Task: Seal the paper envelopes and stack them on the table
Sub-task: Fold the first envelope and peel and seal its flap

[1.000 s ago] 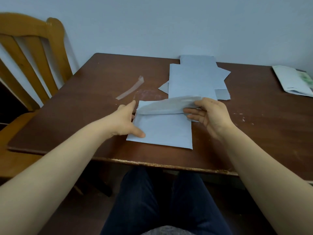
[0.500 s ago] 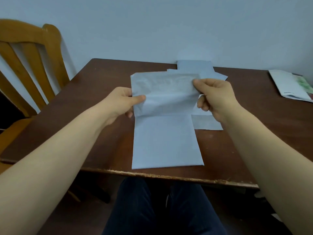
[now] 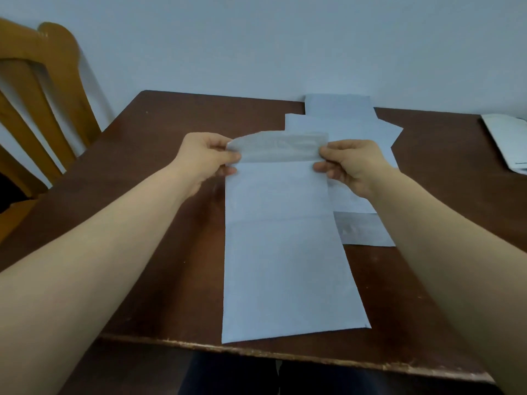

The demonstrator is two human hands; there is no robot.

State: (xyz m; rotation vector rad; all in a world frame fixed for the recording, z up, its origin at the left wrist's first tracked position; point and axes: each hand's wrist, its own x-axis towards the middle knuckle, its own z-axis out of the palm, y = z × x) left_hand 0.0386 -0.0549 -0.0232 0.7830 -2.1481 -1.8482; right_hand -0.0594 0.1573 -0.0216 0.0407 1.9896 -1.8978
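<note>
My left hand (image 3: 204, 159) and right hand (image 3: 352, 165) pinch the envelope (image 3: 285, 252) at its flap ends; body extends to 6 o'clock; contents hidden.

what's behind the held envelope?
An envelope pile on the table, showing past its top and right edges. The held envelope and right hand cover the pile's near-left part, so its count can't be told.

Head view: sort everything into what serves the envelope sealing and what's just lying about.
For the job: front envelope, pinched at its flap by the left hand and right hand; envelope pile behind it; table.
Lying about: wooden chair on the left; white packet at far right.
</note>
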